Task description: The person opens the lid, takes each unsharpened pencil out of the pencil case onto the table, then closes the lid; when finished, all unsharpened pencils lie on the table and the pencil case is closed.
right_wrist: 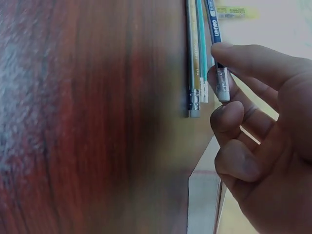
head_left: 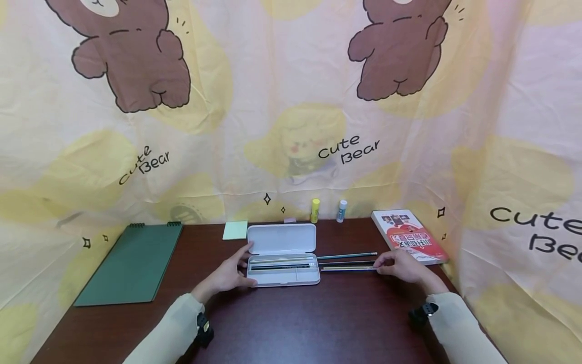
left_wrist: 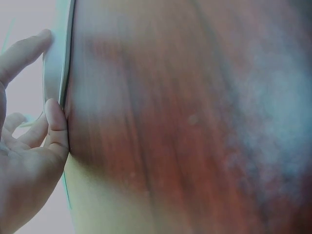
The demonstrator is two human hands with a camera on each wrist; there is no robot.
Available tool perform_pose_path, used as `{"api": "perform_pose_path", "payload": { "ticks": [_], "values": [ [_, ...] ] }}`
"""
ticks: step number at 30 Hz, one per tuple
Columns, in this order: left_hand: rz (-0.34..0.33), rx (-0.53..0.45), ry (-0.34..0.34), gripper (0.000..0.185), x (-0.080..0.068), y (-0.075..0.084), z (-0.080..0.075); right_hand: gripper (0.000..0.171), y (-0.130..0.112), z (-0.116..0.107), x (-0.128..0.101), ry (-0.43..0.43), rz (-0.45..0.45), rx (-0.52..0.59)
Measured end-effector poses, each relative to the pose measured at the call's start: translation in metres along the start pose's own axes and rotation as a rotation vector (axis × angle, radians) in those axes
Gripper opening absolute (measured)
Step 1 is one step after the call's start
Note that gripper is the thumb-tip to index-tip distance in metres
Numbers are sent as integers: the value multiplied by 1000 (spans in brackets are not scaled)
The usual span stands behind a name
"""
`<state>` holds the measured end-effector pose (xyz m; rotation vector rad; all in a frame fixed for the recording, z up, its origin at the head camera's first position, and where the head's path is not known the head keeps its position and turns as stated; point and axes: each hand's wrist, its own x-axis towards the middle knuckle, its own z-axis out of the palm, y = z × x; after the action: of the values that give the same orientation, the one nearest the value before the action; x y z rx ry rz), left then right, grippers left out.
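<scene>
An open white pencil case [head_left: 282,278] lies on the table with its lid raised at the back and several pencils [head_left: 279,266] inside. My left hand [head_left: 227,273] grips its left end, thumb at the front corner and fingers toward the hinge side. To the right of the case, my right hand [head_left: 402,266] pinches a dark blue pencil [right_wrist: 223,83] near its eraser end, between thumb and fingers. Beside it on the table lie more pencils, among them a teal pencil [head_left: 347,256] and a gold pencil [right_wrist: 196,58], their eraser ends pointing right.
A green spiral notebook [head_left: 132,265] lies at the left. Behind the case are a pale green sticky-note pad [head_left: 235,230], a yellow glue stick or marker [head_left: 315,211] and a white-and-blue glue stick [head_left: 341,211]. A red-and-white book [head_left: 411,237] lies behind my right hand, by the curtain.
</scene>
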<state>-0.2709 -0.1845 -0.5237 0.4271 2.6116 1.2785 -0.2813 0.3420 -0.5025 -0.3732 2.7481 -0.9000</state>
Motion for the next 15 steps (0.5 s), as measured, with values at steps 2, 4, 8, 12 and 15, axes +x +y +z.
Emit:
{"api": "perform_pose_path", "payload": {
  "ticks": [2, 4, 8, 12, 15],
  "values": [
    [1, 1, 1, 113, 0, 0, 0, 10, 1, 1, 0, -7, -5, -1],
    [2, 4, 3, 113, 0, 0, 0, 10, 2, 2, 1, -2, -10, -16],
    [2, 11, 5, 113, -1, 0, 1, 7, 4, 5, 4, 24, 13, -45],
    [0, 10, 7, 113, -1, 0, 1, 8, 3, 7, 5, 42, 36, -62],
    [-3, 11, 10, 112, -1, 1, 1, 9, 3, 9, 6, 49, 54, -65]
  ]
}}
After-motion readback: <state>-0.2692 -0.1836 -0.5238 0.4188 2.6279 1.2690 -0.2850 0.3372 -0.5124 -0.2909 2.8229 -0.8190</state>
